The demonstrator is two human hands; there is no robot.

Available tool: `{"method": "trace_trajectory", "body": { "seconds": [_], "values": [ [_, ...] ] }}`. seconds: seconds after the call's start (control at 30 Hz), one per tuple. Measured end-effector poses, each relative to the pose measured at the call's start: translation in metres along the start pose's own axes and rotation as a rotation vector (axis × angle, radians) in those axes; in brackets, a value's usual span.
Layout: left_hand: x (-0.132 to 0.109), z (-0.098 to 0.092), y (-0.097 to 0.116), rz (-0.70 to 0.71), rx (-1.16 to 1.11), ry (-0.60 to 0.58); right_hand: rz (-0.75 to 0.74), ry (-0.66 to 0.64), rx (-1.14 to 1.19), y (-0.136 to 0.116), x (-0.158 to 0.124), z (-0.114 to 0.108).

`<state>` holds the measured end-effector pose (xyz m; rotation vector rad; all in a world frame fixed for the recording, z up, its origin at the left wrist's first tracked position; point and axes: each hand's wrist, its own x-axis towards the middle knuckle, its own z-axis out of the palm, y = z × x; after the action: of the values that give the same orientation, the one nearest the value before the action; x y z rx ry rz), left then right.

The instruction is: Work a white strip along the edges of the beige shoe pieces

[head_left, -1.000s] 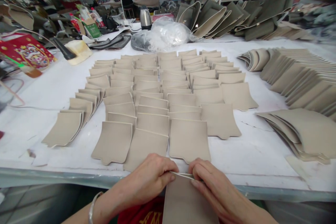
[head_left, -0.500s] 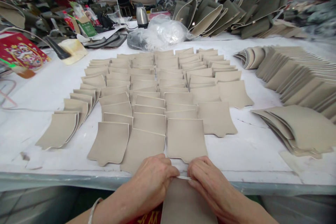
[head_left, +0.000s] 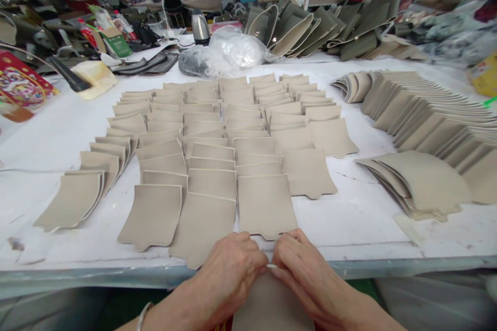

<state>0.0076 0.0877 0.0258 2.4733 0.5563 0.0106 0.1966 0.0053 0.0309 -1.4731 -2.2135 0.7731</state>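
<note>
At the table's front edge, my left hand [head_left: 236,264] and my right hand [head_left: 301,264] pinch the top edge of a beige panel [head_left: 274,302] from both sides, fingertips nearly touching. A short bit of its pale edge shows between them. The panel hangs down toward my lap, its lower end out of frame. Just beyond my hands lies a beige piece [head_left: 266,204] with a small tab at its near edge. Several overlapping rows of similar pieces [head_left: 212,181] spread over the white table [head_left: 334,222].
On the right stand a long row of beige pieces [head_left: 435,114] and a nearer stack [head_left: 430,181]. Clear plastic bags [head_left: 233,51], a kettle [head_left: 200,27] and dark folded panels [head_left: 295,26] are at the back. A black-handled tool [head_left: 72,73] lies at left. People are in the background.
My hands have drawn slightly closer together along the panel's edge, so less of it shows. The view has shifted a little to the right.
</note>
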Motion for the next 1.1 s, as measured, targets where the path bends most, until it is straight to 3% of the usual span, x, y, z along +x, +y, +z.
{"method": "trace_trajectory", "body": {
  "seconds": [0.23, 0.47, 0.9, 1.1],
  "values": [
    [0.001, 0.005, 0.002, 0.022, -0.006, 0.072, -0.069, 0.128, 0.026, 0.002, 0.000, 0.005],
    [0.006, -0.004, 0.005, 0.019, -0.055, -0.011, 0.012, 0.227, 0.202, 0.006, -0.009, 0.003],
    [0.006, -0.010, 0.006, -0.078, -0.117, -0.008, 0.117, 0.175, 0.336, 0.022, -0.028, -0.002],
    [0.018, 0.006, 0.014, 0.055, -0.085, 0.009, 0.123, 0.137, 0.382, 0.019, -0.024, -0.005]
  ]
}}
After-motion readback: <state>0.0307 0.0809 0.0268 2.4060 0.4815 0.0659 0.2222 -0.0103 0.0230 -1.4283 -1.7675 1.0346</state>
